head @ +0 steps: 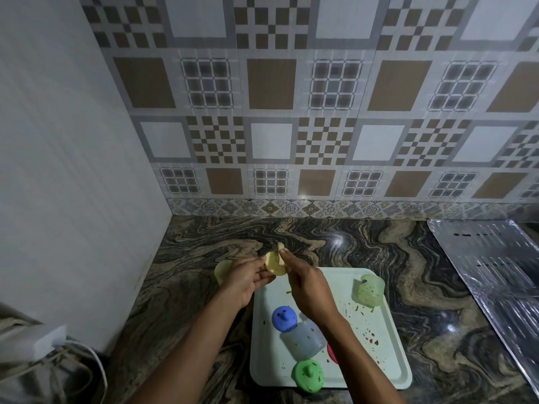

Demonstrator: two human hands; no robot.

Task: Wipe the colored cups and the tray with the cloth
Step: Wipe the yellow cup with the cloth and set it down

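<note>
My left hand point(243, 277): fingers curled round a small round yellow cup point(275, 265), held above the counter beyond the tray's far left corner.
My right hand point(306, 282): fingertips pinched narrow on a pale scrap of cloth point(280, 248) pressed at the cup's rim.
Tray point(390, 354): flat, pale, rounded corners, speckled with brown crumbs.
On the tray: blue cup point(284, 318), green cup point(308, 374), translucent green cup point(369, 290), clear plastic cup point(306, 338), a red one mostly hidden.
Counter point(423, 272): glossy swirled dark stone.
</note>
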